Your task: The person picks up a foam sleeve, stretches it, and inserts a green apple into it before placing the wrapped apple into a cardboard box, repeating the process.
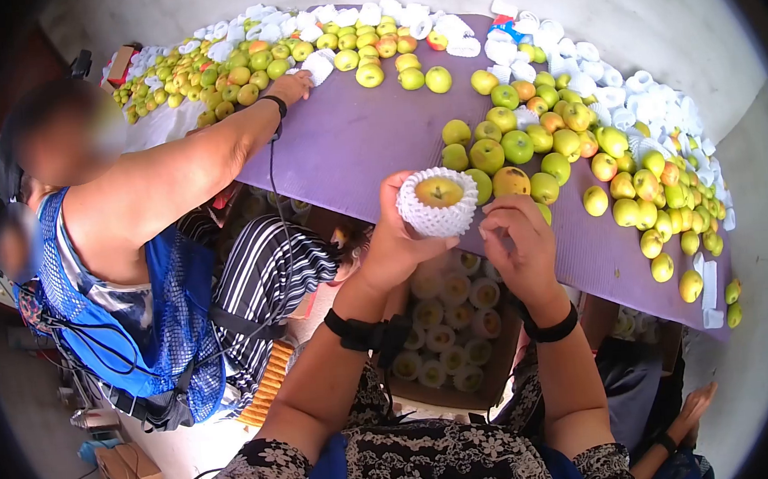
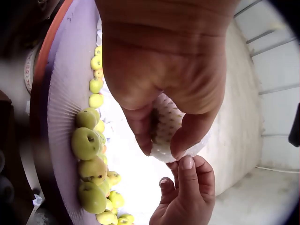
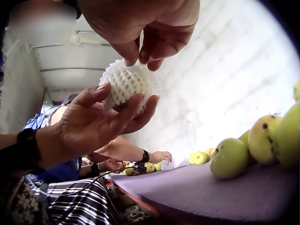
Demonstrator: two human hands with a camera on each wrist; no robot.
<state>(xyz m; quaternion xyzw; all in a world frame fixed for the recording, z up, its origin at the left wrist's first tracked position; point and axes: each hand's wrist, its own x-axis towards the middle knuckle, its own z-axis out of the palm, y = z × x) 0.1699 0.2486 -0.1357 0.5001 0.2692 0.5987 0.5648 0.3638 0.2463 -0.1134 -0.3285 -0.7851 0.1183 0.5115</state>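
Note:
A yellow-green apple (image 1: 440,191) sits inside a white foam net sleeve (image 1: 432,223), its top showing through the opening in the head view. My left hand (image 1: 395,243) grips the sleeved apple from the side and below, thumb and fingers around it, above the table's near edge. Close on its other side is my right hand (image 1: 527,252), fingers bent. In the right wrist view, the right hand (image 3: 145,33) has its fingertips at the rim of the net (image 3: 124,82). The left wrist view shows the right thumb (image 2: 188,176) and fingers pinching at that rim.
Loose apples (image 1: 520,145) spread over the purple table mat (image 1: 351,153), with a heap of white foam nets (image 1: 604,77) behind them. Below the edge stands a box (image 1: 412,389) of netted apples. Another person's hand (image 1: 291,87) reaches across at the left.

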